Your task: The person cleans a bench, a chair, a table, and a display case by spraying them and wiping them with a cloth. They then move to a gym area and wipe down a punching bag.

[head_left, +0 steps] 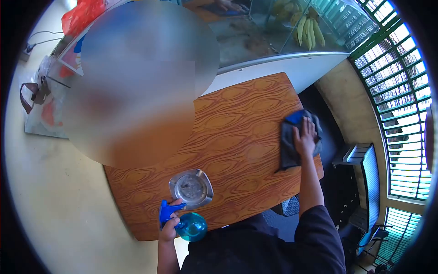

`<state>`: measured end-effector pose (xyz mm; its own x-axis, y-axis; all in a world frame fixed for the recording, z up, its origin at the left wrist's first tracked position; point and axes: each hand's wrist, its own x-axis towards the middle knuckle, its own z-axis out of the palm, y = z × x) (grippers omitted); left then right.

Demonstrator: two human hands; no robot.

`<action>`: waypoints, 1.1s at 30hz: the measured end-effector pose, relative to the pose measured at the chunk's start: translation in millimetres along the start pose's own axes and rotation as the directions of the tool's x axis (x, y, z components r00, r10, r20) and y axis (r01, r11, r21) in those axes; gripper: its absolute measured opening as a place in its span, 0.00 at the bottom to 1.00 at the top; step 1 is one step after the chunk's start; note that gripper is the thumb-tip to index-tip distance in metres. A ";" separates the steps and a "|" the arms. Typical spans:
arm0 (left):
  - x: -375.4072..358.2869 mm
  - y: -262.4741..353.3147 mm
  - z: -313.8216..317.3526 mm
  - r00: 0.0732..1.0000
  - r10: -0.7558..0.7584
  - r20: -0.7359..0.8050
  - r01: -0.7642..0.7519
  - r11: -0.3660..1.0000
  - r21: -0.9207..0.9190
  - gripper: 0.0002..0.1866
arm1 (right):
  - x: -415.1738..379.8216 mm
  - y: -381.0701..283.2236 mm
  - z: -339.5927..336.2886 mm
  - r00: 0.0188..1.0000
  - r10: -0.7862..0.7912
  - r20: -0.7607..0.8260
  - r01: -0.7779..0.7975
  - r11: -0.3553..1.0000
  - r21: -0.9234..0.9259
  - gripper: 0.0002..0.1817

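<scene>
My left hand (pixel 169 229) grips a spray bottle (pixel 191 227) with a blue trigger head and a clear turquoise body, tilted near the table's front edge. Its fingertips reach up to the side of a square metal ashtray (pixel 206 188), which has dark marks inside. Over at the table's right edge, my right hand (pixel 306 139) lies flat with fingers stretched on a dark grey cloth (pixel 289 150) with a blue patch. The cloth is spread on the wooden table (pixel 246 123), whose top has a bold brown grain pattern.
A large blurred area covers the table's far left. Behind the table stands a glass display case (pixel 283 57) with bananas (pixel 310 32) inside. A red plastic bag (pixel 84 16) is at the upper left. Green window bars (pixel 392 91) and a metal-framed bench (pixel 370 182) are on the right.
</scene>
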<state>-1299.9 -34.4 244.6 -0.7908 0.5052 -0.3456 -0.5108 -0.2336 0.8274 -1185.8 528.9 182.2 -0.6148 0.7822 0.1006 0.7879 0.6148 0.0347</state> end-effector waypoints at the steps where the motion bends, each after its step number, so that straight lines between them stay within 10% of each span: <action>1: -0.2 2.2 3.6 1.000 -0.023 -0.011 0.023 1.000 0.004 0.37 | -4.4 11.7 3.3 0.996 0.087 0.025 -0.089 0.992 0.091 0.40; 4: -3.5 2.1 -7.7 0.997 -0.077 -0.016 0.078 0.995 0.062 0.37 | -11.9 5.7 18.0 0.969 0.234 0.079 -0.245 0.949 0.198 0.40; 7: -8.4 13.4 4.8 0.998 -0.049 -0.030 0.049 0.999 0.003 0.37 | -8.9 -34.3 28.3 0.933 0.359 -0.020 -0.360 0.930 -0.073 0.43; 15: -12.0 -8.0 13.4 0.991 0.076 -0.109 -0.080 0.997 -0.025 0.37 | -78.8 -243.5 39.1 0.961 -0.272 0.054 0.252 0.937 0.243 0.43; 22: -20.0 -33.7 19.0 0.964 0.079 -0.254 -0.072 0.997 0.037 0.40 | -194.7 -376.3 87.7 0.623 -0.778 0.083 0.667 0.584 0.463 0.39; 24: -22.1 -49.3 12.9 0.941 0.125 -0.314 -0.131 0.991 0.000 0.40 | -248.5 -382.2 113.8 0.528 -0.841 -0.117 0.830 0.482 0.279 0.36; 33: -30.9 -63.9 -49.6 0.976 0.110 -0.187 -0.119 0.992 -0.035 0.36 | -295.9 -334.2 63.7 0.154 -0.978 0.143 0.781 0.209 0.588 0.29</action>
<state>-1259.5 -76.3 180.4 -0.8913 0.3123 -0.3288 -0.4247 -0.3206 0.8467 -1269.5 98.4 77.5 -0.8699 -0.4662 -0.1611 -0.3358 0.7990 -0.4989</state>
